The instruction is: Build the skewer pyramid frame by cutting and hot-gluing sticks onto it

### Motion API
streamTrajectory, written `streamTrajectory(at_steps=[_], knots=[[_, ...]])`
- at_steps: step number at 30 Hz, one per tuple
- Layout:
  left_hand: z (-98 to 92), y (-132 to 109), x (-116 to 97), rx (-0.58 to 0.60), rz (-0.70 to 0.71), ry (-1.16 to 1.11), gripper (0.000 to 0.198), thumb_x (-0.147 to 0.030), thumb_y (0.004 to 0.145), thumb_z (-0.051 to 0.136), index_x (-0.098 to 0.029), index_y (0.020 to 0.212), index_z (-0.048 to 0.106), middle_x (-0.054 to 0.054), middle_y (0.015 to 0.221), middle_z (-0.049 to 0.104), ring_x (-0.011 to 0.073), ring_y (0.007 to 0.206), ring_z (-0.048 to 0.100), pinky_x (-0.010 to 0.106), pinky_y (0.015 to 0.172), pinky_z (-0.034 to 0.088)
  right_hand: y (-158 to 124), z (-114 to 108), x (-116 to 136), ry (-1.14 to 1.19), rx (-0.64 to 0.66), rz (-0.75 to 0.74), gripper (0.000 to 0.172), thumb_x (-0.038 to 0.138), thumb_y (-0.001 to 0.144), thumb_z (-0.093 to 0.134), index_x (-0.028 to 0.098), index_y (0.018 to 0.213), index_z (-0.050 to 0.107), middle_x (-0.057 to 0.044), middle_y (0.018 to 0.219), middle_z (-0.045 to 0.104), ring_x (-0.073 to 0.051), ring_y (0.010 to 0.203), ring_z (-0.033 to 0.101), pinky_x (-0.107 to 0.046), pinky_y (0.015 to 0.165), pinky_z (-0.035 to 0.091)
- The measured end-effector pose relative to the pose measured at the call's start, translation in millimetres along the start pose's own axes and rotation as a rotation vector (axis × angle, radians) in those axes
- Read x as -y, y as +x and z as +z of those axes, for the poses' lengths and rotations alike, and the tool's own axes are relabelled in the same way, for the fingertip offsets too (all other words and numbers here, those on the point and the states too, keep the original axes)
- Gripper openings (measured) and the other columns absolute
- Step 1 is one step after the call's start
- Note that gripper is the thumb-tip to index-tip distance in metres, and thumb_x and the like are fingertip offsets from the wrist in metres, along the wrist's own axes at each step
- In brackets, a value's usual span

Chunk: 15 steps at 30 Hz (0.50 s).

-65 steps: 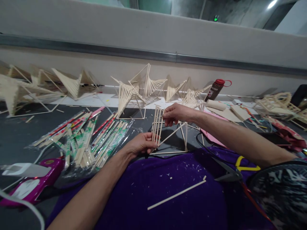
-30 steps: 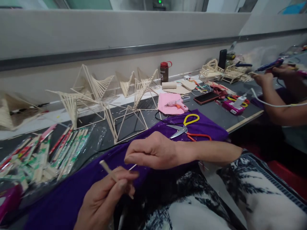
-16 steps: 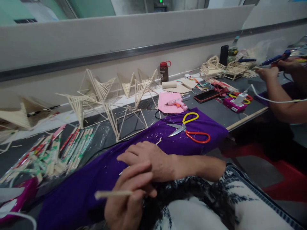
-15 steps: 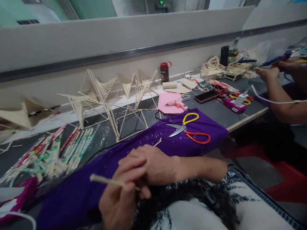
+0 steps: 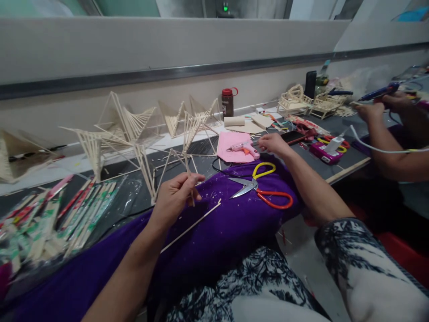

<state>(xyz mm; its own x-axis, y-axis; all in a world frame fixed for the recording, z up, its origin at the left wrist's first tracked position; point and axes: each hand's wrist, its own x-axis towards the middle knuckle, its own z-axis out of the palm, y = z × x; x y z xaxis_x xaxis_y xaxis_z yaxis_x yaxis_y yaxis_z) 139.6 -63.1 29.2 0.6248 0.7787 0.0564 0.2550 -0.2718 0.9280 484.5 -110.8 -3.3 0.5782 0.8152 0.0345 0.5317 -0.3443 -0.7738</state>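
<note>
My left hand (image 5: 176, 194) pinches a thin wooden stick (image 5: 188, 166) upright between thumb and fingers, above the purple cloth (image 5: 248, 228). My right hand (image 5: 274, 145) is closed at the rear end of a pink hot glue gun (image 5: 246, 149), where a glue stick projects. The gun still lies on a pink sheet (image 5: 229, 155), its nozzle to the left. Scissors (image 5: 254, 184) with one yellow and one red handle lie open on the cloth between my hands. Another long thin stick (image 5: 192, 224) rests on the cloth below my left hand.
Stick frameworks (image 5: 140, 165) stand along the back. Bagged wooden sticks (image 5: 90, 214) lie at left. A dark bottle (image 5: 227, 103) stands behind the glue gun; a phone (image 5: 292, 137) and purple power strip (image 5: 323, 152) are at right. Another person's hands (image 5: 372, 109) hold a blue glue gun (image 5: 380, 91).
My hands have come apart from over my lap. The left has moved up and forward with the stick, now upright; the right has reached forward to the glue gun.
</note>
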Motion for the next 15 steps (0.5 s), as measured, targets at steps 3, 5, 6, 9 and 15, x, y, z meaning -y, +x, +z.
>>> streamTrajectory(at_steps=[3, 5, 6, 9, 15], knots=[[7.1, 13, 14, -0.009, -0.003, -0.033, 0.033, -0.042, 0.084, 0.051, -0.015, 0.093, 0.067, 0.0, 0.054, 0.06, 0.0097, 0.045, 0.051, 0.019, 0.046, 0.04, 18, 7, -23, 0.041, 0.062, 0.016, 0.021, 0.026, 0.072, 0.058, 0.009, 0.079, 0.067, -0.002, 0.057, 0.058, -0.007, 0.047, 0.045, -0.019, 0.043, 0.031], [9.8, 14, 23, -0.028, -0.014, -0.021, 0.032, -0.041, 0.084, 0.051, -0.015, 0.092, 0.067, 0.0, 0.054, 0.06, 0.0095, 0.045, 0.05, 0.019, 0.046, 0.039, 21, 11, -33, 0.049, 0.111, 0.016, 0.019, 0.027, 0.07, 0.06, 0.01, 0.074, 0.068, 0.001, 0.051, 0.053, -0.006, 0.045, 0.042, -0.019, 0.041, 0.028], [10.5, 13, 27, -0.034, -0.022, -0.012, 0.032, -0.041, 0.084, 0.051, -0.015, 0.091, 0.067, 0.001, 0.055, 0.061, 0.0095, 0.046, 0.051, 0.019, 0.046, 0.04, 22, 12, -37, 0.055, 0.129, 0.013, 0.019, 0.027, 0.069, 0.06, 0.01, 0.074, 0.068, 0.001, 0.05, 0.052, -0.007, 0.045, 0.042, -0.019, 0.041, 0.027], [11.5, 11, 36, -0.052, -0.043, 0.009, 0.031, -0.039, 0.083, 0.051, -0.014, 0.091, 0.068, 0.001, 0.057, 0.062, 0.01, 0.047, 0.052, 0.02, 0.047, 0.041, 24, 13, -43, 0.075, 0.15, 0.007, 0.021, 0.029, 0.07, 0.059, 0.011, 0.076, 0.068, 0.002, 0.05, 0.052, -0.007, 0.045, 0.041, -0.019, 0.041, 0.027], [16.2, 11, 37, -0.114, -0.04, 0.013, 0.029, -0.037, 0.082, 0.052, -0.015, 0.09, 0.068, 0.004, 0.069, 0.067, 0.009, 0.048, 0.053, 0.019, 0.045, 0.04, 24, 14, -43, 0.075, 0.092, 0.007, 0.022, 0.029, 0.067, 0.061, 0.01, 0.076, 0.068, 0.002, 0.049, 0.05, -0.006, 0.044, 0.04, -0.02, 0.04, 0.025]])
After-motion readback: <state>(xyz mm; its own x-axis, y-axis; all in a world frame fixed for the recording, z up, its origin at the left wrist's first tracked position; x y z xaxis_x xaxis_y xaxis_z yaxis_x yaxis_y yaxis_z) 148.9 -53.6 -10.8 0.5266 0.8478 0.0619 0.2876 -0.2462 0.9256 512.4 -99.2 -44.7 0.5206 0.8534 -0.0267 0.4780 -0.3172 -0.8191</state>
